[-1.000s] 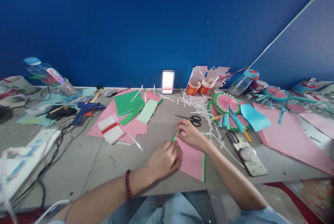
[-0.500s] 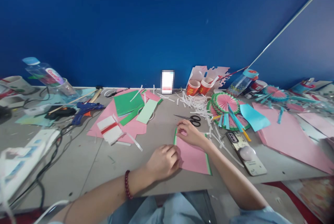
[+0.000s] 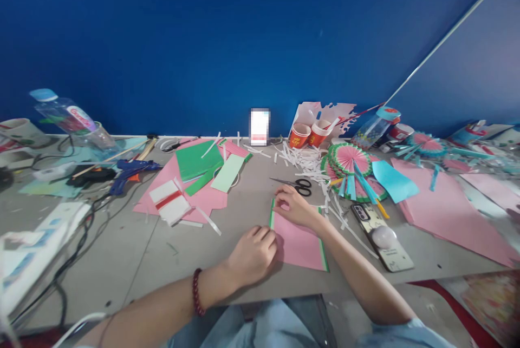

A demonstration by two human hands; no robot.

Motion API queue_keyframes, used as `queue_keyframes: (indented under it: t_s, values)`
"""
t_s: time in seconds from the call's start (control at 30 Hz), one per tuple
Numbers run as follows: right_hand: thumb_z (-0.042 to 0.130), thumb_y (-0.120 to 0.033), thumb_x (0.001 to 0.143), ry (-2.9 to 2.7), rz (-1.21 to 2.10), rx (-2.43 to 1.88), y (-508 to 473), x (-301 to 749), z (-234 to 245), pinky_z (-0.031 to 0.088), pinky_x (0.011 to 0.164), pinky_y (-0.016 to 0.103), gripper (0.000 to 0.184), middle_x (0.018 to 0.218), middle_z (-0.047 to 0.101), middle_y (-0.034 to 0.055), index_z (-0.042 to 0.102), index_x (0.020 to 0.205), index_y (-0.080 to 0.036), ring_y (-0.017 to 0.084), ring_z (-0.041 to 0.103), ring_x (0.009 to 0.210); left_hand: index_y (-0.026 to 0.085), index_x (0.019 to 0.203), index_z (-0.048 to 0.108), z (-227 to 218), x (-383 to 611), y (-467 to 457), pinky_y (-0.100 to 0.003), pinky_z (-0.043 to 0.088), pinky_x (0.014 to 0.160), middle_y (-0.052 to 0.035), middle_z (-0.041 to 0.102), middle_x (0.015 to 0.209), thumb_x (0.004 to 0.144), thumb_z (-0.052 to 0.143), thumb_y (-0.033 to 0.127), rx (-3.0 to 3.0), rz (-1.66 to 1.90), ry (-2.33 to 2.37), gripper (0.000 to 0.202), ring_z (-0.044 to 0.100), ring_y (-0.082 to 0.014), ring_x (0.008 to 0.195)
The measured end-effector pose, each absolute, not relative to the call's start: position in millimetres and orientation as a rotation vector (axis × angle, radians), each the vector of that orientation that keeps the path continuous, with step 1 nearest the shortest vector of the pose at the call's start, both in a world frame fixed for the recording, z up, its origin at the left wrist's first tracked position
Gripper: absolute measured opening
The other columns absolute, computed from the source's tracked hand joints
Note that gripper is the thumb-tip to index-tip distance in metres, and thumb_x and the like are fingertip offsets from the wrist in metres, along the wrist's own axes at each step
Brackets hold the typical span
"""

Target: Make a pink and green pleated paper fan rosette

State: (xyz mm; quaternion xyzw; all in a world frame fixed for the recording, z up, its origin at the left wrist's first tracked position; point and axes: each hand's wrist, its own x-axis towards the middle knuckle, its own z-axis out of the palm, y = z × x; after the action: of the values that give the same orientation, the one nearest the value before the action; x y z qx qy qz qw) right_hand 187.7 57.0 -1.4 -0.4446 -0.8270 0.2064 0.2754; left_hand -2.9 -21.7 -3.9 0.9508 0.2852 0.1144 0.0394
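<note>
A pink sheet of paper with green and white strips along its left and right edges lies at the table's front. My left hand is closed at the sheet's lower left edge, fingers curled over it and the tips hidden. Higher on the same edge, my right hand has thumb and fingers bent together on the green strip, its forearm crossing the sheet's right side. Black-handled scissors lie just beyond the right hand.
White paper strips are heaped before two red paper cups. Watermelon-patterned paper fans and a phone lie to the right. Leftward are green paper, a blue glue gun, cables and a power strip.
The left hand's fingers have shifted slightly along the sheet's left edge. The right hand stays in place on the green strip. The whole view has drifted a little.
</note>
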Motion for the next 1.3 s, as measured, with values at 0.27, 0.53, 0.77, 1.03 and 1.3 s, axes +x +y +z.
queue_keyframes:
  t_s: [0.27, 0.53, 0.77, 1.03, 1.3]
  values:
    - [0.062, -0.015, 0.075, -2.229, 0.564, -1.203, 55.5, 187.0, 3.1, 0.041, 0.088, 0.037, 0.011, 0.089, 0.055, 0.0047, 0.058, 0.065, -0.019, 0.02, 0.052, 0.094, 0.016, 0.111, 0.053, 5.6, -1.6, -15.9, -0.04, 0.04, 0.09, -0.0122, 0.055, 0.117, 0.077, 0.053, 0.027, 2.741, 0.461, 0.986, 0.036, 0.048, -0.0266, 0.108]
    - [0.064, -0.017, 0.074, -2.213, 0.583, -1.211, 56.5, 188.5, -1.0, 0.04, 0.088, 0.037, 0.01, 0.092, 0.055, 0.0055, 0.059, 0.066, -0.018, 0.021, 0.052, 0.096, 0.016, 0.107, 0.054, 6.7, -1.2, -14.9, -0.041, 0.038, 0.095, -0.0136, 0.051, 0.126, 0.077, 0.053, 0.03, 2.75, 0.373, 1.02, 0.033, 0.045, -0.0276, 0.113]
    - [0.061, -0.013, 0.074, -2.173, 0.603, -1.211, 54.3, 187.5, 3.6, 0.041, 0.086, 0.035, 0.011, 0.09, 0.054, 0.0043, 0.057, 0.066, -0.018, 0.019, 0.052, 0.094, 0.017, 0.115, 0.049, 7.2, -0.4, -13.7, -0.043, 0.036, 0.095, -0.0131, 0.051, 0.125, 0.075, 0.054, 0.028, 2.741, 0.363, 0.999, 0.042, 0.044, -0.0279, 0.113]
    - [0.06, -0.011, 0.074, -2.152, 0.635, -1.226, 57.8, 189.1, 1.2, 0.043, 0.082, 0.033, 0.012, 0.087, 0.054, 0.0039, 0.057, 0.065, -0.019, 0.018, 0.054, 0.09, 0.014, 0.124, 0.044, 5.8, -1.4, -11.7, -0.042, 0.037, 0.094, -0.0142, 0.052, 0.123, 0.077, 0.052, 0.031, 2.713, 0.367, 1.016, 0.051, 0.044, -0.0281, 0.113]
    - [0.061, -0.012, 0.073, -2.164, 0.633, -1.231, 58.4, 188.9, 1.0, 0.042, 0.083, 0.033, 0.011, 0.086, 0.053, 0.0038, 0.057, 0.066, -0.018, 0.019, 0.053, 0.091, 0.013, 0.123, 0.046, 6.1, -1.1, -11.7, -0.043, 0.036, 0.095, -0.0143, 0.051, 0.123, 0.078, 0.051, 0.031, 2.704, 0.361, 1.008, 0.049, 0.044, -0.0292, 0.114]
